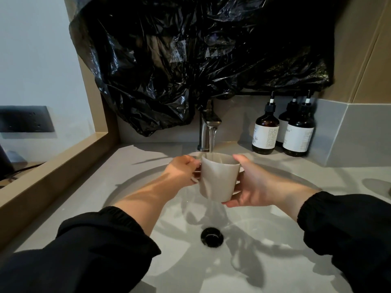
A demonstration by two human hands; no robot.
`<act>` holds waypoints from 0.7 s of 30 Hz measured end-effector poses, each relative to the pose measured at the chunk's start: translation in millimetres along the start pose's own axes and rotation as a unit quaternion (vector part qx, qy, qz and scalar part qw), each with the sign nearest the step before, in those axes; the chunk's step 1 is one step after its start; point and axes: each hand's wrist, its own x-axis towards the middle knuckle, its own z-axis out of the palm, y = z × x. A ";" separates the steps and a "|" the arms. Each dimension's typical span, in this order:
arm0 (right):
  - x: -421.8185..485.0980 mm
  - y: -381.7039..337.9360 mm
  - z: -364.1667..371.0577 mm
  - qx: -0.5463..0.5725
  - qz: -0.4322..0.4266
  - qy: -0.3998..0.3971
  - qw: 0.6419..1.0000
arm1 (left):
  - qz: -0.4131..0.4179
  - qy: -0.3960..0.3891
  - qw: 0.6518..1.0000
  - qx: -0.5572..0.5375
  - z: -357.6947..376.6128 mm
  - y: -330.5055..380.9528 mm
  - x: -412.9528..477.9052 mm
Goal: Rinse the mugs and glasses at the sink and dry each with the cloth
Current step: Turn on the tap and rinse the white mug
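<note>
Beige matte mug is being held upright over the sink, directly under the metal tap; water is running into it. Left hand is gripping the handle; right hand is cupping the body, fingers curled round. Round black drain is showing below. Three brown pump bottles are standing on the smooth grey counter; label print too small to read. Crinkled black plastic is hanging behind.

The mug hangs between left hand and right hand, over the sink, under the faucet.
</note>
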 end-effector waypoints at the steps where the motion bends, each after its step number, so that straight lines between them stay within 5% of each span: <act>1: 0.7 1.4 3.2 -0.005 -0.005 -0.010 1.000 | -0.008 -0.009 1.000 0.000 -3.6 0.2 -0.6; 9: -5.2 1.8 1.5 -0.073 -0.015 -0.087 0.993 | -0.045 0.021 0.998 -0.046 -4.1 5.6 -0.6; 12: -15.0 0.4 -6.0 -0.229 -0.076 -0.098 0.966 | -0.083 0.038 0.995 -0.026 -0.7 6.0 -1.0; 15: -21.3 2.6 -6.2 -0.369 -0.186 -0.025 0.910 | -0.113 0.040 0.993 0.005 2.8 3.9 -2.6; 21: -23.6 6.6 -1.4 -0.408 -0.247 -0.028 0.879 | -0.170 0.027 0.983 -0.061 1.5 2.0 -2.2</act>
